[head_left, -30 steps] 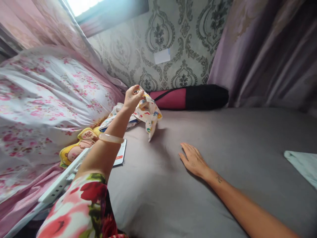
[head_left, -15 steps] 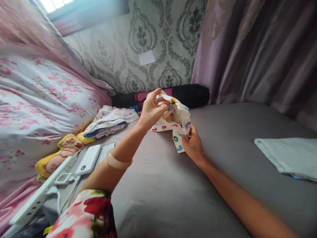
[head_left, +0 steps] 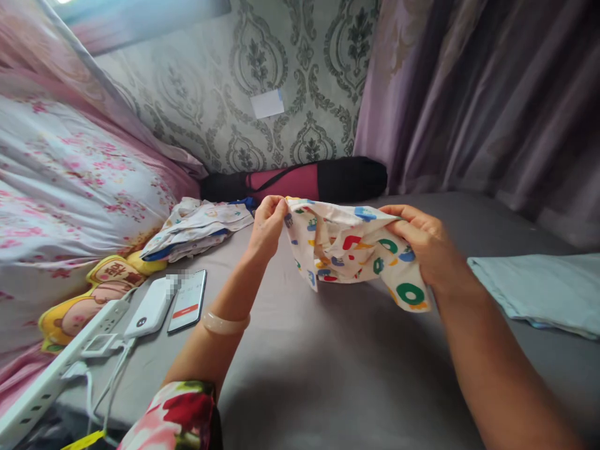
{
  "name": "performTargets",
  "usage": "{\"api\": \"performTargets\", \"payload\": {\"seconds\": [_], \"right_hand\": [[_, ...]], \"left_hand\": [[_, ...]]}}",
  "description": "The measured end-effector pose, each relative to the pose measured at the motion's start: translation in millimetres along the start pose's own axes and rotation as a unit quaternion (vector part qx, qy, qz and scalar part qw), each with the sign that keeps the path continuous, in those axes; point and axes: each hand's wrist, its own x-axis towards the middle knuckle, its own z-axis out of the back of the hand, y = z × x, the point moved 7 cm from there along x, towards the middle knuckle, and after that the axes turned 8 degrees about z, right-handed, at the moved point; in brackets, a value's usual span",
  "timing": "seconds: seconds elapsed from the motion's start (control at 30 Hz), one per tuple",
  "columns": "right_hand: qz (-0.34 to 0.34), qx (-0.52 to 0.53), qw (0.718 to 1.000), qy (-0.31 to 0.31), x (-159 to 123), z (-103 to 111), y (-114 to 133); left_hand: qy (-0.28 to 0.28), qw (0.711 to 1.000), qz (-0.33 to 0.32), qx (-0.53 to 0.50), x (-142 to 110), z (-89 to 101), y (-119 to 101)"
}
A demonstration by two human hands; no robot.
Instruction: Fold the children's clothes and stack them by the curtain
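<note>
A small white child's shirt (head_left: 349,240) with red, green, blue and yellow prints is stretched between my hands above the grey bed sheet. My left hand (head_left: 270,226) pinches its upper left corner between thumb and fingers. At the upper right edge my right hand (head_left: 419,234) grips the cloth, thumb on the near side. What looks like a short sleeve with a green ring hangs down beside my right hand. The lower part of the shirt sags in loose folds.
Folded printed clothes (head_left: 199,225) lie at the back left. Nearer are a phone (head_left: 187,303), a white power bank (head_left: 150,306), a power strip (head_left: 60,372) with cables and a yellow plush (head_left: 75,312). Folded pale green cloth (head_left: 539,290) lies right; a black-and-maroon bag (head_left: 290,182) lies along the wall.
My hands have moved apart, the right one up and to the right, and the bunched shirt is now spread wide between them. My left hand has come slightly down and left.
</note>
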Motion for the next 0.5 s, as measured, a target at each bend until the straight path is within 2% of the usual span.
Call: {"api": "performTargets", "payload": {"seconds": [0.1,0.23,0.3,0.37,0.5], "right_hand": [[-0.031,0.026,0.996,0.074,-6.3,-2.0,10.2],[-0.073,-0.046,0.991,0.099,-4.3,11.0,-5.3],[-0.054,-0.113,0.986,0.107,1.3,18.5,-16.5],[-0.007,-0.155,0.981,0.114,7.5,21.5,-24.3],[0.058,-0.210,0.969,0.116,13.9,18.0,-35.2]], "left_hand": [[0.015,0.996,0.064,-0.066,-6.1,-12.6,21.2],[0.048,0.981,0.151,-0.111,-14.7,-32.5,52.0],[0.074,0.972,0.184,-0.123,-20.4,-41.9,65.6],[0.111,0.965,0.205,-0.119,-27.3,-51.2,75.5],[0.154,0.958,0.227,-0.080,-39.1,-60.6,87.0]]}}
